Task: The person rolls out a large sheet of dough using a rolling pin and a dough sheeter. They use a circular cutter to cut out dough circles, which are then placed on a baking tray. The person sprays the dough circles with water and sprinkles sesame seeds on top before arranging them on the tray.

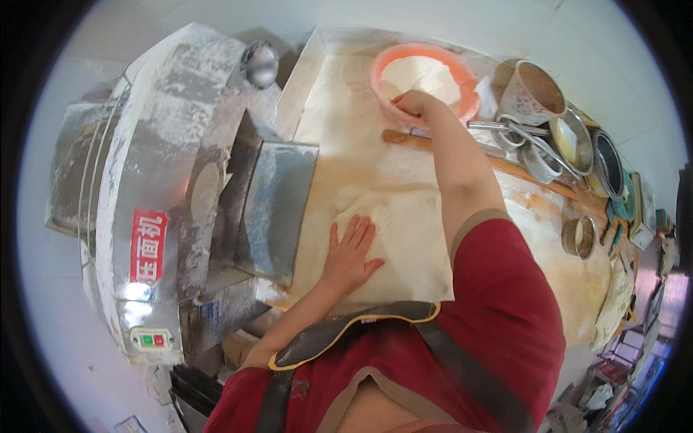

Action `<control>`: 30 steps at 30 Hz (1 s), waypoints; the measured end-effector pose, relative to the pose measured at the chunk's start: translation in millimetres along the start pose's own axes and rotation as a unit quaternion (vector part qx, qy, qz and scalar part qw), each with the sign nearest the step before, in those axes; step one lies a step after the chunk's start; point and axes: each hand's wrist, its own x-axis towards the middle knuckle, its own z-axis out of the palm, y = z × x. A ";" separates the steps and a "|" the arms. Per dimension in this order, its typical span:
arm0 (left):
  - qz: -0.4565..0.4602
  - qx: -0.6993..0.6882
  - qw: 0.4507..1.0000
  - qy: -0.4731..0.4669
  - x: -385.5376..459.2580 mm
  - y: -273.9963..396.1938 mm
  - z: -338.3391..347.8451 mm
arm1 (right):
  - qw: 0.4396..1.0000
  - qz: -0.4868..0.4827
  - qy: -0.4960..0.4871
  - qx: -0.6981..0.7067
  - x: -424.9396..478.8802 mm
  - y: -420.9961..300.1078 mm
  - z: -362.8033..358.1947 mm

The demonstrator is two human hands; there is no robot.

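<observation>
My left hand (354,254) lies palm down on a pale sheet of dough (414,243), its fingers apart. Loose flour (383,224) is strewn over the dough around the fingertips. My right arm stretches forward to an orange plastic basin (470,100) that holds white flour (425,73). At the basin's near rim, my right hand (419,104) has curled fingers; whether they hold flour or grip the rim is hidden. A wooden rolling pin (398,138) lies just below the basin, partly covered by my forearm.
To the left stands a floury metal dough-pressing machine (157,162) with a sloping metal tray (279,211) and a switch (152,340). On the right are a patterned bucket (533,92), metal bowls (571,140), a small ring-shaped container (579,237) and a long dough piece (613,303).
</observation>
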 end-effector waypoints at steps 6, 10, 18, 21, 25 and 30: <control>-0.022 0.071 0.996 -0.039 9.0 -16.2 15.9 | 0.957 -0.048 -0.053 0.281 -119.4 -38.3 27.6; -0.232 -0.487 0.832 0.129 -8.3 -80.1 5.7 | 0.992 -0.024 0.124 0.011 -205.9 -1.3 68.5; -0.483 -0.438 0.758 0.020 -67.3 -18.9 -5.8 | 0.938 -0.344 -0.010 0.050 -398.6 -46.5 158.8; -0.435 -0.620 0.653 0.018 -71.7 -33.9 16.5 | 0.971 -0.011 0.223 -0.083 -455.7 3.7 100.6; -0.466 -0.527 0.694 0.153 -53.8 12.5 -2.2 | 0.898 0.315 0.030 0.306 -464.6 4.6 101.2; -0.259 -0.610 0.725 0.188 -13.6 -14.6 -170.5 | 0.627 0.068 0.113 0.767 -375.7 -86.3 14.6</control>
